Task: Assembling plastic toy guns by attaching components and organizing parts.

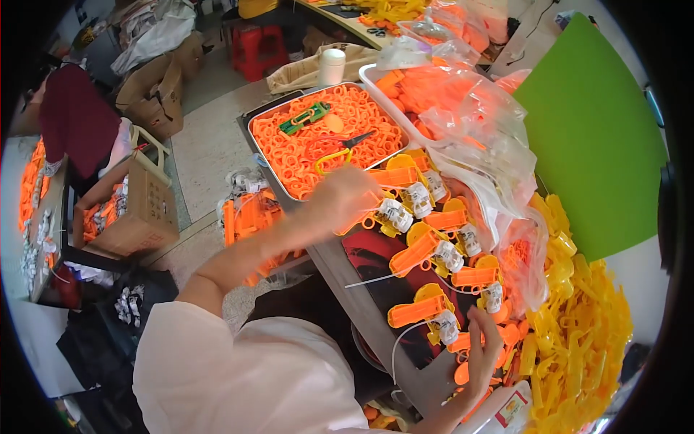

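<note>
Several orange-and-yellow plastic assemblies (416,253) lie in rows on the worktable, each with a white patterned piece at one end. White cords trail from some of them. My left hand (343,197) is smeared by motion over the far-left assemblies, beside the tray; its fingers cannot be made out. Near the table's right front, my right hand (481,354) has its fingers stretched out beside an assembly and loose orange parts (511,334). A metal tray (269,168) full of orange rings holds scissors (350,142) and a green piece (304,118).
Yellow plastic parts (578,333) heap along the right, below a green panel (593,137). Clear bags of orange parts (470,108) lie behind the assemblies. A white bottle (332,66) stands behind the tray. Cardboard boxes (137,210) and a red stool (258,52) stand left.
</note>
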`<state>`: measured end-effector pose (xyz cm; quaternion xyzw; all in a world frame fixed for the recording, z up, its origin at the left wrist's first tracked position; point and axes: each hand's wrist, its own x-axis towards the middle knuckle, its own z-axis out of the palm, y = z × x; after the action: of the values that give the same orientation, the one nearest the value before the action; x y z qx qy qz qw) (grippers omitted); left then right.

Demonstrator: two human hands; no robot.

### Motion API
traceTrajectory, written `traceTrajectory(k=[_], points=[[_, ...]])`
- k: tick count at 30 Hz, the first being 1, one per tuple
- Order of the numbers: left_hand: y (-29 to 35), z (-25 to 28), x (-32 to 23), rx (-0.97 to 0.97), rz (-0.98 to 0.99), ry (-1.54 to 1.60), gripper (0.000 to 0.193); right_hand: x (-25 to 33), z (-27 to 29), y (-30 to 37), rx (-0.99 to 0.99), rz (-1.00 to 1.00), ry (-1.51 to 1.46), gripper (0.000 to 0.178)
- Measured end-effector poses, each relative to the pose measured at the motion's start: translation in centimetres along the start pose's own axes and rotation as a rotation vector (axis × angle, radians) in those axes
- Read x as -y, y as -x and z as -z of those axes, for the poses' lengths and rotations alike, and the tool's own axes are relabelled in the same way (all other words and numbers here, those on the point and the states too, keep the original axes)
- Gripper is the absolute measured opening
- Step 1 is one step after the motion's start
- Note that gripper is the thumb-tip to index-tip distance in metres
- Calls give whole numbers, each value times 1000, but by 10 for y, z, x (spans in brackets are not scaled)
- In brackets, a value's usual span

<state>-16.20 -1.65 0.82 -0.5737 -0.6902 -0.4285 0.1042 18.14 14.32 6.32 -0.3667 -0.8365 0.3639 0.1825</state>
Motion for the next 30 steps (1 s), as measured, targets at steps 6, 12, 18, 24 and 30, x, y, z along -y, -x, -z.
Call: traceTrajectory(k=[6, 12, 18, 24, 30], points=[[5, 74, 104, -219, 247, -309, 20, -41, 10, 42, -43, -123, -57, 22], [-77, 18, 158, 12, 129, -276, 36, -9, -16, 34, -35, -70, -138, 21], [-129, -19, 203, 499, 297, -564, 74, 2, -22, 51, -69, -79, -123, 21], [-129, -14, 194, 550, 387, -588, 77, -27, -13, 119, -280, -288, -194, 22], [-139, -48, 193, 536, 135, -482, 79, -49, -19, 158, -485, -355, -291, 22]])
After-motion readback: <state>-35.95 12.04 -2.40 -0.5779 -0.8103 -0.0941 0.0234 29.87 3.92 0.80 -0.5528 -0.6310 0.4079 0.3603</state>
